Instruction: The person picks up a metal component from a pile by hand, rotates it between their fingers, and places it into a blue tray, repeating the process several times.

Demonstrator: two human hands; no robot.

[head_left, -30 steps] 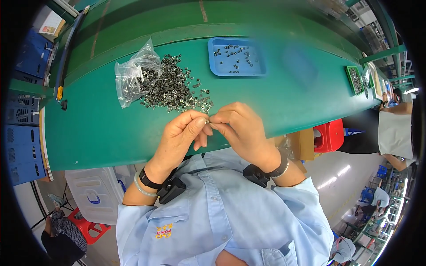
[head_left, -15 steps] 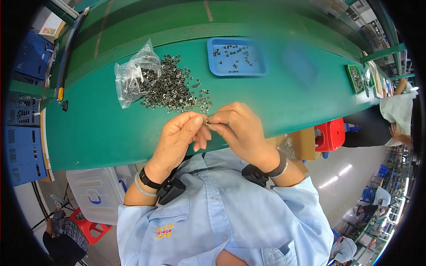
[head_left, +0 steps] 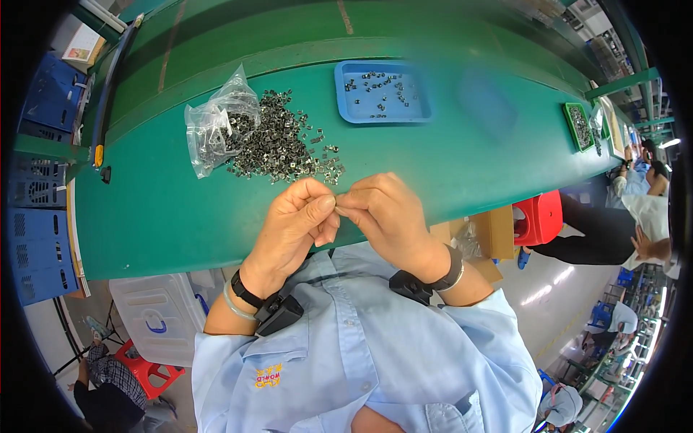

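Observation:
My left hand and my right hand meet fingertip to fingertip above the near edge of the green table. Each is closed in a pinch, thumb against forefinger, around a tiny metal part that the fingertips almost wholly cover. Just beyond my left hand spreads a heap of small dark and silvery metal parts. A clear plastic bag lies on its side at the heap's left, with more of these parts in its mouth. Farther back, a shallow blue tray holds several scattered parts.
A green tray of small parts stands at the table's right end. Below the table are a lidded clear bin, a cardboard box and a red stool. Co-workers sit at right and lower left; blue crates stack at left.
My fingertips have closed tighter over the tiny part, which showed between them before. Both hands stay nearly in place. At the right, a co-worker has shifted and others have come into sight.

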